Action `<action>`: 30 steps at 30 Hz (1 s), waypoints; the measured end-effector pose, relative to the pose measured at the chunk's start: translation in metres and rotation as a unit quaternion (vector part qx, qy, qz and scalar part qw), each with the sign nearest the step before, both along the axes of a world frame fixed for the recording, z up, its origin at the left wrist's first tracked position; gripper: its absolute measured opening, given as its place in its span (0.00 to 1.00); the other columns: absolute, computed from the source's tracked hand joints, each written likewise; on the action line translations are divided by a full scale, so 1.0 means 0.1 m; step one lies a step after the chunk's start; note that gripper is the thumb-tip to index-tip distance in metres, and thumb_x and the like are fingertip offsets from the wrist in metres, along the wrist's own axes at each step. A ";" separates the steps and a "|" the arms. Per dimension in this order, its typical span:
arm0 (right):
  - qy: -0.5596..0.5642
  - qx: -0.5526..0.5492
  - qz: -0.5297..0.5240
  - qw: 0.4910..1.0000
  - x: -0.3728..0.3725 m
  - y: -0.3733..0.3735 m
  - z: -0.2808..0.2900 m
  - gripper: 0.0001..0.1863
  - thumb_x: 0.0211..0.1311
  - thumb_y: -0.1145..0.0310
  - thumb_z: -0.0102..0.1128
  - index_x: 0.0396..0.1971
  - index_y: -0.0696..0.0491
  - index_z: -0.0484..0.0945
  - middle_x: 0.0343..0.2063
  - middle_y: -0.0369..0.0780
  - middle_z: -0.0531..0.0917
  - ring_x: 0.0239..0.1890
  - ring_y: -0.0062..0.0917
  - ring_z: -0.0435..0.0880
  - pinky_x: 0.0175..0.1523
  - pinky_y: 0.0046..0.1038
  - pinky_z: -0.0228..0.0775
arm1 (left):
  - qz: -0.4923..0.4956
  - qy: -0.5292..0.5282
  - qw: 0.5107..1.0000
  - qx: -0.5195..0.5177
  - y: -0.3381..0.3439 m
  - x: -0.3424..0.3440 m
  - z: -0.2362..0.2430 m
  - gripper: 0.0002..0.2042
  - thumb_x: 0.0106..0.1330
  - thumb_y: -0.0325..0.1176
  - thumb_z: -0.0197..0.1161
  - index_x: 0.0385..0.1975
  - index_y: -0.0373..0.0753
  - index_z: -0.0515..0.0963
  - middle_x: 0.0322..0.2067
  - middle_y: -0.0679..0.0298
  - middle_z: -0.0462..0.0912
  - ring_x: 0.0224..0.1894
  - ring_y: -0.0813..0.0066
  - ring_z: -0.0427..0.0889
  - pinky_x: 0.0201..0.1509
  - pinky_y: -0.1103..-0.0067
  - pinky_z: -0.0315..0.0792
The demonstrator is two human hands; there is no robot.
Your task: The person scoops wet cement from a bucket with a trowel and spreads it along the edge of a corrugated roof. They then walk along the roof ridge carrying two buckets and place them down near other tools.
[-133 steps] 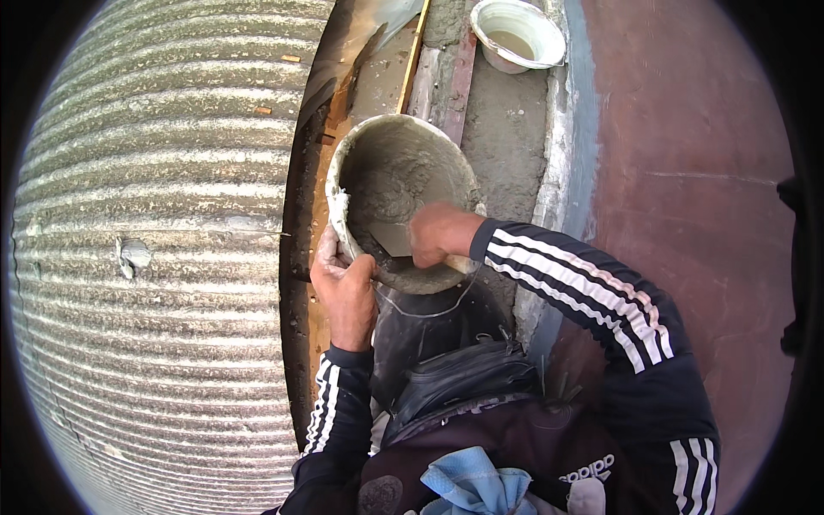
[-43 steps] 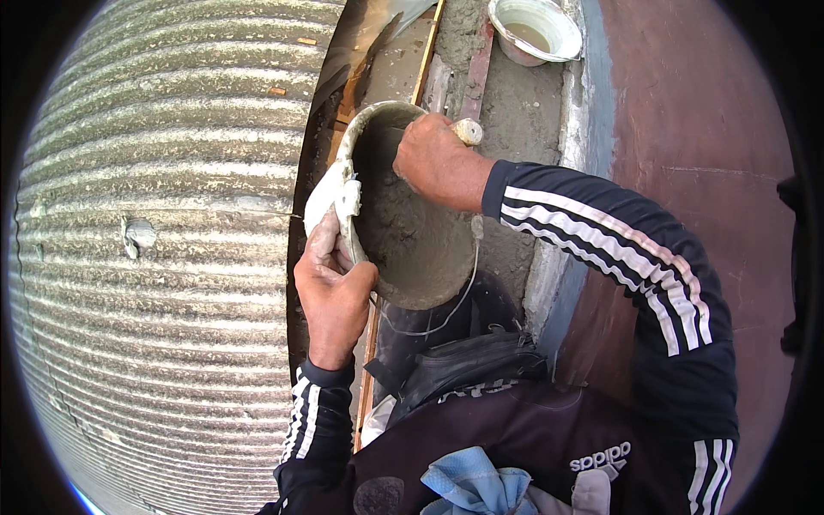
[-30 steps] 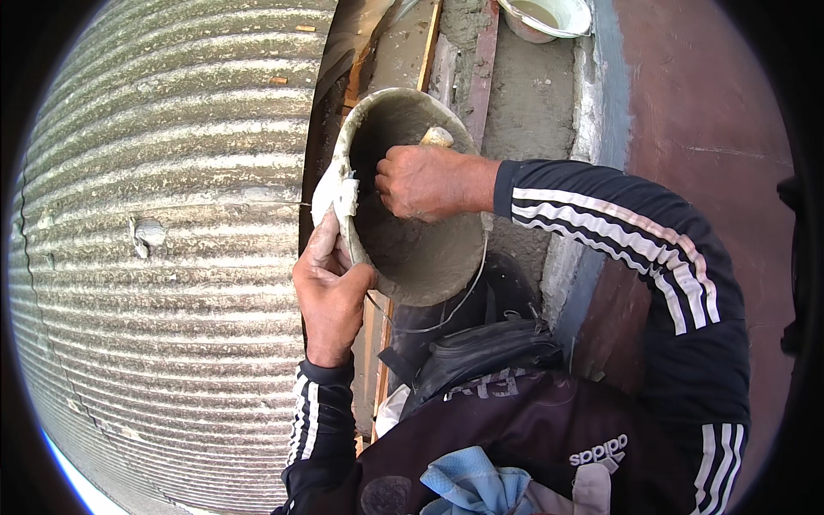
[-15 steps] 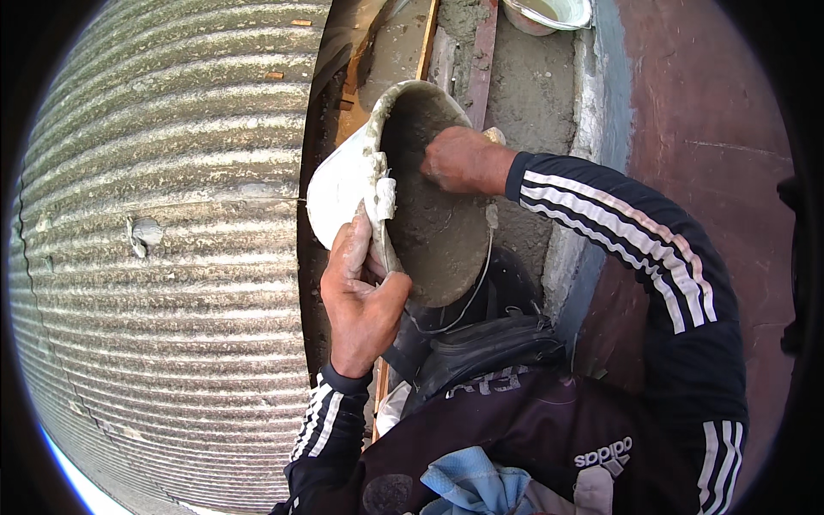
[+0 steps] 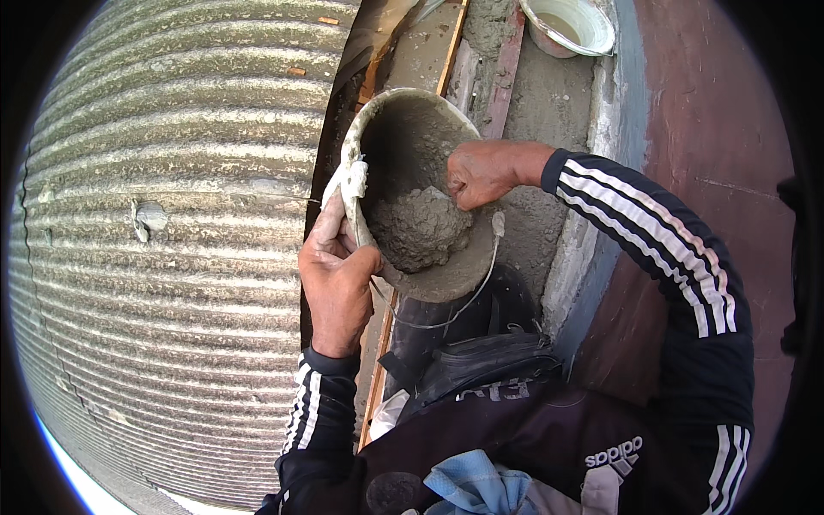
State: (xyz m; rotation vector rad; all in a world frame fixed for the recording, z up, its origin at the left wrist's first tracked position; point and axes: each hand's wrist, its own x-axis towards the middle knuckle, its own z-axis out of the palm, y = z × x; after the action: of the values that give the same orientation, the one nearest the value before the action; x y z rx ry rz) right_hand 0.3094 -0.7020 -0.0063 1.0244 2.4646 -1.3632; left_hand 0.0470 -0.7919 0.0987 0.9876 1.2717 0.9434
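My left hand (image 5: 336, 287) grips the rim of a white bucket (image 5: 354, 153) on its left side, thumb and fingers on either side of the wall. The bucket is tilted, its mouth turned up toward me, and grey mortar coats the inside. My right hand (image 5: 491, 174) is closed in a fist inside the bucket's right edge, around what looks like a trowel. The fist hides its handle, and a heap of wet mortar (image 5: 427, 230) covers most of the blade. A thin wire handle (image 5: 446, 324) hangs below the bucket's mouth.
Corrugated roofing sheets (image 5: 172, 300) fill the left side. A second bucket (image 5: 592, 30) with murky water stands at the far right, on a strip of wet mortar (image 5: 549, 112). Wooden boards (image 5: 452, 47) run away from me. At the right is a reddish-brown surface (image 5: 687, 129).
My right hand has drawn back toward the bucket's right edge, and a heap of mortar now shows beside it. The bucket's mouth has turned more toward me.
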 end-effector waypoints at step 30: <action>-0.569 0.271 -0.060 0.774 2.08 3.23 0.32 0.11 0.52 0.77 0.65 0.34 0.60 0.92 0.37 0.51 0.91 0.40 0.42 0.92 0.43 0.43 0.82 | 0.073 -0.012 0.996 -0.051 0.23 0.10 -0.08 0.42 0.47 0.08 0.49 0.73 0.20 0.64 0.63 0.49 0.79 0.61 0.69 0.83 0.64 0.78 0.77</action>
State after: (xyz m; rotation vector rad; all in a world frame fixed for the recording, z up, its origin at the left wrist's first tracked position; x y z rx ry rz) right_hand 0.5173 -0.3790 0.0258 1.4925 1.7579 0.1531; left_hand 0.0573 -0.7688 0.0904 0.8097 1.3725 0.9897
